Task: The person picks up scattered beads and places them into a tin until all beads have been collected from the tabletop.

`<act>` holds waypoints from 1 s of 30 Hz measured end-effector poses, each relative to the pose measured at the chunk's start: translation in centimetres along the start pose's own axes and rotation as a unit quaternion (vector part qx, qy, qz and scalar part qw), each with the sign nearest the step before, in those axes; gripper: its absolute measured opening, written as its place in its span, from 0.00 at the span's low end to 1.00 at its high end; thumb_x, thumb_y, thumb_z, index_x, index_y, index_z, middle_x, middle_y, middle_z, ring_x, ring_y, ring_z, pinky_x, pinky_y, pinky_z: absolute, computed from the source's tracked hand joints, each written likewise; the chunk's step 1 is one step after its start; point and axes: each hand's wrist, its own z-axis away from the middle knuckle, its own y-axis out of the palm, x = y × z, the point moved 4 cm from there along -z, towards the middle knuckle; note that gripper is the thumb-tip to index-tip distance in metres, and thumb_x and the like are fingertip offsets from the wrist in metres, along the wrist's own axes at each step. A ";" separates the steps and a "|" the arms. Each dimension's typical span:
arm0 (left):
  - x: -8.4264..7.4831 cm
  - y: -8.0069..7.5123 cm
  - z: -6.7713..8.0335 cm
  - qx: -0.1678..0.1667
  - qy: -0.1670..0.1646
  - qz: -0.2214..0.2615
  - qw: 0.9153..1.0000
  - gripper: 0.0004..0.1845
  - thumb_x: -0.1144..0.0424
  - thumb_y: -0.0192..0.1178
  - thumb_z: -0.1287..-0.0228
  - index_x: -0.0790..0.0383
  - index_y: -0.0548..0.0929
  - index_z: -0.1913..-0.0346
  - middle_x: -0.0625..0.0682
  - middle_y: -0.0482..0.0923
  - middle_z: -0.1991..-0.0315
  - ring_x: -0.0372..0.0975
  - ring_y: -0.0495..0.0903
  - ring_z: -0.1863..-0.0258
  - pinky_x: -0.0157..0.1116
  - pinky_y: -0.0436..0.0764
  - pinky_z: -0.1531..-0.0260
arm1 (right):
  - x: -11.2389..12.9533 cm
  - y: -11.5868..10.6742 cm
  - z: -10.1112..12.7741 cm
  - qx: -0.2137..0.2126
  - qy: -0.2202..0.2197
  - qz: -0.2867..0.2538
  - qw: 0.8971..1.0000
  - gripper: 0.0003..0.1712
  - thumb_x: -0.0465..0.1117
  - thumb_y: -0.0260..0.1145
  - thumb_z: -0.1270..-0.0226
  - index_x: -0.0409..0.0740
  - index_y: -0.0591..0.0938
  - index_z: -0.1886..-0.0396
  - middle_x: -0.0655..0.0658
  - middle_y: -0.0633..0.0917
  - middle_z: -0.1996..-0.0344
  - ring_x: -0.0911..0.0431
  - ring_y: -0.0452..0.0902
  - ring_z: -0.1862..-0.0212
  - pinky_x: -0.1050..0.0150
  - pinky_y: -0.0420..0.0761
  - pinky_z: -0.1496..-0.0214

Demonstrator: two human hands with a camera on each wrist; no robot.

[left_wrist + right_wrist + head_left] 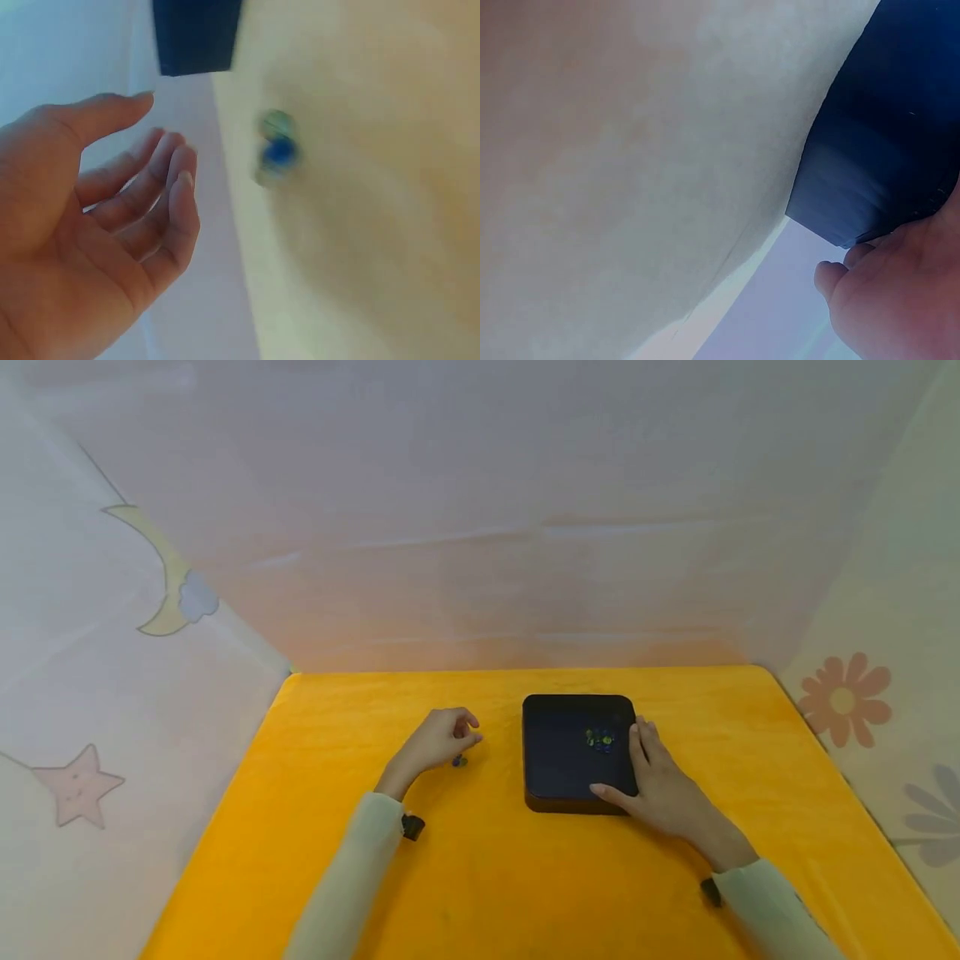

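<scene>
Glass marbles [460, 761], blue and greenish, lie close together on the yellow cloth just below my left hand [442, 742]. In the left wrist view the marbles [279, 151] are blurred and apart from the fingers, which are loosely bent with nothing between them. To the right sits a square black tray [558, 760] with several similar marbles [601, 740] grouped in its right half. My right hand [663, 789] holds the tray at its near right corner, the fingers along the outer right wall and the thumb over the rim. The right wrist view shows the tray's dark wall [877, 142] beside that hand.
A yellow cloth [480, 877] covers the table. Pale curtain-like walls [480, 568] stand behind the table and at both sides, printed with a moon, a star and flowers. Dark bands [412, 827] sit at both wrists.
</scene>
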 end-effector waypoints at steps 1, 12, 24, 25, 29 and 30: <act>0.5 0.0 0.6 -0.003 -0.007 0.000 1.000 0.13 0.56 0.64 0.23 0.62 0.85 0.46 0.49 0.86 0.62 0.37 0.81 0.69 0.35 0.83 0.64 | 0.0 0.0 0.0 0.001 0.000 -0.001 1.000 0.73 0.79 0.57 0.32 0.35 0.33 0.15 0.36 0.27 0.15 0.28 0.37 0.15 0.28 0.67 0.27; 3.2 0.4 3.6 -0.012 -0.049 -0.054 0.997 0.11 0.57 0.68 0.27 0.59 0.86 0.49 0.51 0.88 0.59 0.38 0.85 0.62 0.41 0.86 0.57 | -0.2 -0.5 -0.5 -0.003 -0.002 0.002 1.000 0.73 0.80 0.57 0.32 0.35 0.33 0.15 0.37 0.25 0.15 0.29 0.35 0.15 0.28 0.63 0.24; 3.8 1.8 3.4 -0.010 -0.049 -0.089 0.995 0.11 0.56 0.68 0.27 0.60 0.89 0.51 0.51 0.88 0.61 0.35 0.83 0.67 0.39 0.86 0.60 | -0.4 0.1 -0.4 0.009 0.005 -0.005 1.000 0.73 0.81 0.56 0.32 0.37 0.32 0.15 0.40 0.24 0.16 0.30 0.33 0.14 0.27 0.62 0.24; 3.8 1.8 3.4 -0.010 -0.051 -0.090 0.995 0.11 0.56 0.68 0.27 0.60 0.89 0.51 0.51 0.89 0.61 0.36 0.84 0.66 0.39 0.86 0.60 | -0.3 0.1 -0.4 0.008 0.003 -0.003 1.000 0.73 0.81 0.56 0.32 0.37 0.32 0.15 0.39 0.24 0.16 0.29 0.34 0.15 0.27 0.63 0.25; 3.6 1.8 3.3 -0.012 -0.053 -0.101 0.993 0.11 0.57 0.69 0.27 0.60 0.91 0.52 0.52 0.90 0.59 0.37 0.86 0.64 0.38 0.87 0.59 | -0.3 0.0 -0.3 0.008 0.005 -0.003 1.000 0.73 0.81 0.57 0.32 0.36 0.33 0.15 0.38 0.25 0.15 0.28 0.37 0.15 0.27 0.65 0.26; 3.6 1.8 3.2 -0.013 -0.052 -0.103 0.993 0.10 0.57 0.69 0.28 0.60 0.91 0.52 0.52 0.90 0.59 0.37 0.86 0.64 0.38 0.88 0.60 | -0.2 -0.1 -0.3 0.008 0.005 -0.003 1.000 0.73 0.81 0.57 0.32 0.36 0.33 0.15 0.38 0.25 0.15 0.28 0.37 0.15 0.27 0.66 0.26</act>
